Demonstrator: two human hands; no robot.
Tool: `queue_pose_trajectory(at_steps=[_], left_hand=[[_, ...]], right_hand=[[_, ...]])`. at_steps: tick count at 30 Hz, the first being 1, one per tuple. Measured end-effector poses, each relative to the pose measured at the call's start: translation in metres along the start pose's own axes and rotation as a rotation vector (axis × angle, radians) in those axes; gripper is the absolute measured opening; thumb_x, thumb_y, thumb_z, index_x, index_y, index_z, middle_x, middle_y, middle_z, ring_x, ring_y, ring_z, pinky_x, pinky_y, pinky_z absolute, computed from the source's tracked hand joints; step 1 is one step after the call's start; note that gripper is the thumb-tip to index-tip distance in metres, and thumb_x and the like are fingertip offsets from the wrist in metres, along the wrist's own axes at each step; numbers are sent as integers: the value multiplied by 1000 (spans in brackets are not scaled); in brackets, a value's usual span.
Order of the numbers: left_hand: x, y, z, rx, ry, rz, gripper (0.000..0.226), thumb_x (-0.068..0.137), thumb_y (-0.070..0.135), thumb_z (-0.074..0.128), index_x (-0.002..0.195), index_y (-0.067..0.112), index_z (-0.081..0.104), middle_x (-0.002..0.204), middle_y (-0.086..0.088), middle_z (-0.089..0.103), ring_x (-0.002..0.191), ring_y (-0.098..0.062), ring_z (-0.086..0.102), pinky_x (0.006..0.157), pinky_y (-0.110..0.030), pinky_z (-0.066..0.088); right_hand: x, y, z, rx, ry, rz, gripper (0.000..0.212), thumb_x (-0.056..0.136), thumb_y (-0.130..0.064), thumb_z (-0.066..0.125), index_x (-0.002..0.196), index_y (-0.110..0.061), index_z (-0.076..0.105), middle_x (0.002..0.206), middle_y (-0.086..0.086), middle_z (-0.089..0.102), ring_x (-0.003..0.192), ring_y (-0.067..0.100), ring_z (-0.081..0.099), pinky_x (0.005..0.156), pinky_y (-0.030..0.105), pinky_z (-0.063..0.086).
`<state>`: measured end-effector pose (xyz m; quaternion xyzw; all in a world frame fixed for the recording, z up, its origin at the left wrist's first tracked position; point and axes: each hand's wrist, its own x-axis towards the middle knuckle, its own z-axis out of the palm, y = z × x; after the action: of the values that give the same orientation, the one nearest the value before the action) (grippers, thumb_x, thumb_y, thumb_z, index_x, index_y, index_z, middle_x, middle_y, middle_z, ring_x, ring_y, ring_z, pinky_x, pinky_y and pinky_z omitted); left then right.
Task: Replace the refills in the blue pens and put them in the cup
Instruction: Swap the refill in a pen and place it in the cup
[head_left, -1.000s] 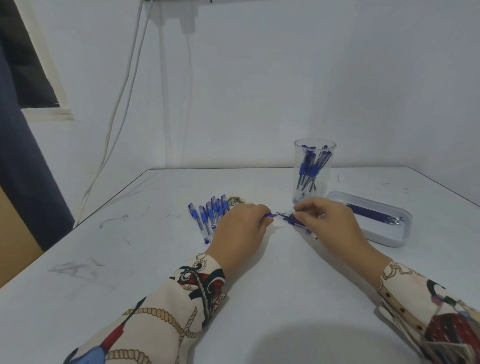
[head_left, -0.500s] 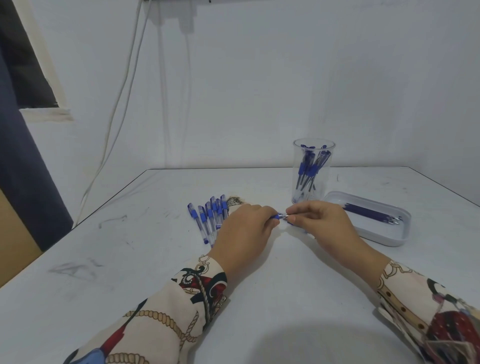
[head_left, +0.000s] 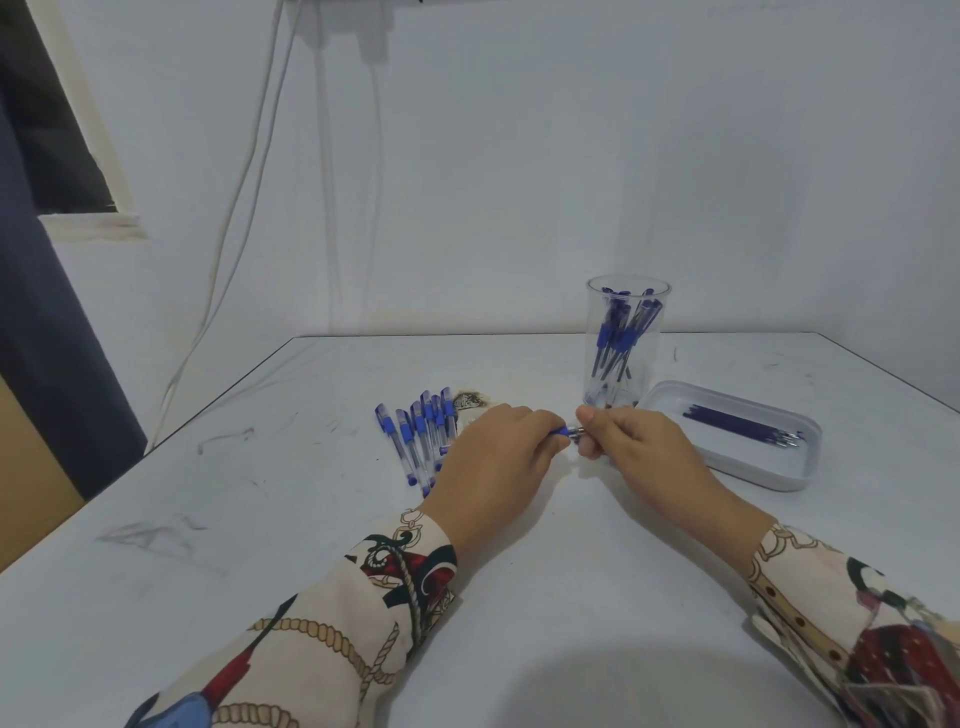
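Left hand (head_left: 498, 457) and right hand (head_left: 631, 441) both pinch one blue pen (head_left: 566, 432) between them; pen row (head_left: 421, 436) left of grip, cup (head_left: 626, 343) behind, refill tray (head_left: 779, 467) right.

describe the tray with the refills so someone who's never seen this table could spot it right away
Start at the tall clear cup of blue pens standing toward the far right of the white table. Just right of it, nearer the table's right edge, lies a shallow white tray with rounded corners. It alone holds bare dark-blue refills, not capped pens.

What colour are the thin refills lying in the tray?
Dark blue-purple refills in the white tray, seen in the head view.
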<state>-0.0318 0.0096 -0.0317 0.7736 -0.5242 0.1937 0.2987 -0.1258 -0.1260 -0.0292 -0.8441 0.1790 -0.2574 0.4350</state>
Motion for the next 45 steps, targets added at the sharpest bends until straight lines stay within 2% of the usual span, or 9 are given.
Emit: queue_pose_trajectory(at_steps=[3, 6, 13, 19, 23, 28, 32, 36, 45], left_hand=[[0, -1, 0, 6, 0, 5, 25, 95, 29, 49, 107, 13, 64, 89, -3, 66, 83, -21, 55, 72, -37, 44], [0, -3, 0, 4, 9, -6, 24, 95, 29, 49, 106, 14, 64, 88, -2, 66, 84, -21, 55, 74, -37, 44], [0, -3, 2, 16, 28, 22, 23, 94, 28, 51, 105, 13, 66, 87, -3, 67, 81, -21, 55, 71, -37, 45], [1, -5, 2, 10, 14, 0, 25, 95, 30, 48, 107, 15, 64, 89, -1, 67, 84, -19, 55, 75, -37, 44], [1, -4, 2, 15, 25, 21, 24, 94, 29, 50, 106, 14, 65, 88, -2, 67, 83, -21, 56, 73, -39, 46], [1, -4, 2, 13, 22, 13, 25, 95, 30, 49, 107, 15, 65, 90, -2, 68, 84, -20, 57, 75, -37, 46], [0, -3, 1, 14, 32, 36, 24, 94, 28, 51, 105, 13, 66, 87, -3, 68, 81, -21, 57, 72, -37, 47], [1, -3, 1, 14, 35, 37, 23, 94, 28, 52, 105, 12, 66, 86, -3, 67, 80, -20, 57, 72, -38, 47], [1, -3, 0, 26, 41, 35, 23, 93, 26, 53, 103, 12, 67, 85, -3, 67, 79, -21, 57, 71, -34, 45]], right_hand=[[0, 1, -1, 26, -8, 15, 33, 94, -45, 45, 81, -25, 67, 79, -5, 68, 82, 10, 61, 79, 32, 47], [-2, -1, -1, 76, -29, -4, 11, 92, -25, 52, 86, -32, 59, 80, 0, 67, 77, 5, 59, 76, 33, 44], [-4, -5, -1, -52, -12, -45, 30, 97, -38, 44, 73, -27, 60, 75, -10, 63, 75, 5, 56, 65, 22, 38], [-2, -2, -3, -17, -53, -77, 11, 92, -29, 54, 83, -31, 60, 78, 8, 61, 72, 15, 53, 68, 30, 40], [-3, -2, -3, -61, -34, -66, 28, 96, -38, 45, 80, -27, 64, 82, -7, 65, 82, 11, 58, 75, 29, 44], [-1, 0, -3, -34, -54, -80, 12, 92, -33, 53, 84, -31, 61, 80, 5, 62, 75, 16, 55, 70, 31, 43], [-1, -1, -2, -50, -41, -73, 27, 96, -38, 46, 83, -25, 66, 84, -7, 67, 86, 13, 60, 81, 34, 47], [0, 1, -5, -14, -55, -85, 13, 91, -35, 54, 80, -33, 61, 78, 6, 61, 71, 13, 52, 69, 32, 42], [3, 0, -11, -82, -28, -82, 23, 96, -34, 48, 79, -28, 61, 74, -10, 60, 72, 6, 54, 63, 23, 39]])
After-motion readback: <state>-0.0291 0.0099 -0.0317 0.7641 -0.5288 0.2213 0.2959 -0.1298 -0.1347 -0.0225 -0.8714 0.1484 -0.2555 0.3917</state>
